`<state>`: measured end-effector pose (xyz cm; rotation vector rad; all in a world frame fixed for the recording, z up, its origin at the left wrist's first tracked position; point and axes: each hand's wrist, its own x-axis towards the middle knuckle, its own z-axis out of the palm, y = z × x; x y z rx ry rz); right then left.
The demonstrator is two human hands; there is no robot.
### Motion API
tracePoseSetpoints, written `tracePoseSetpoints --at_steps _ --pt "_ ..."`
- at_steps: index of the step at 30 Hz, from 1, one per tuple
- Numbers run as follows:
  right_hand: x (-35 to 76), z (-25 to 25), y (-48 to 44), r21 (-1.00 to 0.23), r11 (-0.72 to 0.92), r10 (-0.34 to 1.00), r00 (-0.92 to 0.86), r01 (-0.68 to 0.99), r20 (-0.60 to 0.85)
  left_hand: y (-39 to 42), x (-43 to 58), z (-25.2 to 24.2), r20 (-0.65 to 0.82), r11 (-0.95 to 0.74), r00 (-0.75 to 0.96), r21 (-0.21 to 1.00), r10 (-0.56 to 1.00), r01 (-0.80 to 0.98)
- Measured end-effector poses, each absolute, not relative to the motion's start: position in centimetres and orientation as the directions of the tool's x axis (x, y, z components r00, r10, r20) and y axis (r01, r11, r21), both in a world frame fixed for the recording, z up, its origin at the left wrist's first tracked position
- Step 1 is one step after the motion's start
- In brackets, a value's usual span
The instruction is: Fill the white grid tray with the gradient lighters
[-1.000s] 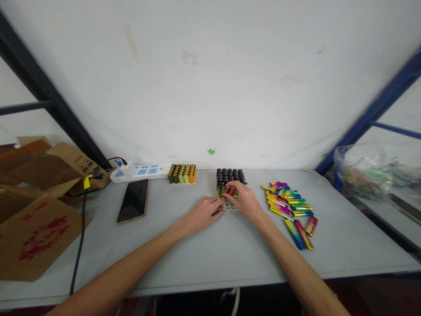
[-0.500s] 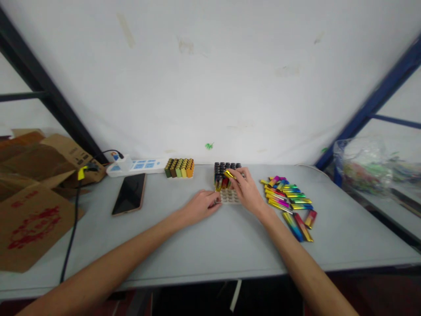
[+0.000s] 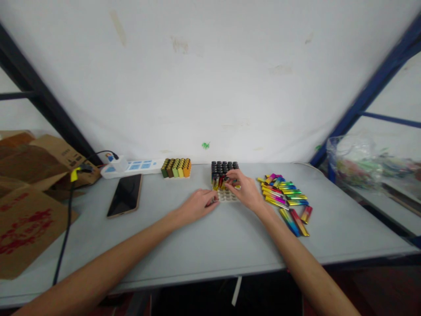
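A white tray point(image 3: 227, 196) with rows of round holes stands in the middle of the table. Its back rows hold upright, black-topped lighters point(image 3: 224, 166); the front holes are bare. At the tray's front left corner, my left hand point(image 3: 199, 204) has its fingers closed on the edge. My right hand point(image 3: 244, 189) is over the tray's front right part, thumb and fingers pinched round a lighter point(image 3: 226, 179) whose dark end shows; my fingers hide most of it. Right of that hand lies a loose pile of shiny, many-coloured lighters point(image 3: 285, 192).
A second block of gold-topped lighters point(image 3: 176, 168) stands left of the tray. Further left are a phone point(image 3: 125, 195), a white power strip point(image 3: 142, 165), a black cable point(image 3: 68, 219) and cardboard boxes point(image 3: 26, 228). A clear plastic bag point(image 3: 353, 162) sits at the right.
My right hand has lowered to the tray and the gold lighter in it has gone from slanted above the tray to mostly hidden among the front lighters. The left hand stays at the corner.
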<state>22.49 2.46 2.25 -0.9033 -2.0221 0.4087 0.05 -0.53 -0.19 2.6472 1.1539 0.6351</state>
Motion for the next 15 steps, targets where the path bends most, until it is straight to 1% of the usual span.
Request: tracePoseSetpoints --at_steps 7,12,15 --pt "22.23 2.22 2.39 -0.526 0.712 0.694 -0.354 0.465 0.626 -0.64 0.11 -0.06 0.305 -0.678 0.606 0.334 0.735 0.655" --pt "21.99 1.92 2.53 -0.555 0.698 0.707 -0.311 0.451 0.635 -0.80 0.15 0.29 0.307 -0.679 0.606 0.337 0.734 0.652" --pt "21.92 1.91 2.56 -0.535 0.713 0.691 -0.326 0.454 0.645 -0.80 0.13 0.33 0.308 -0.686 0.613 0.343 0.728 0.642"
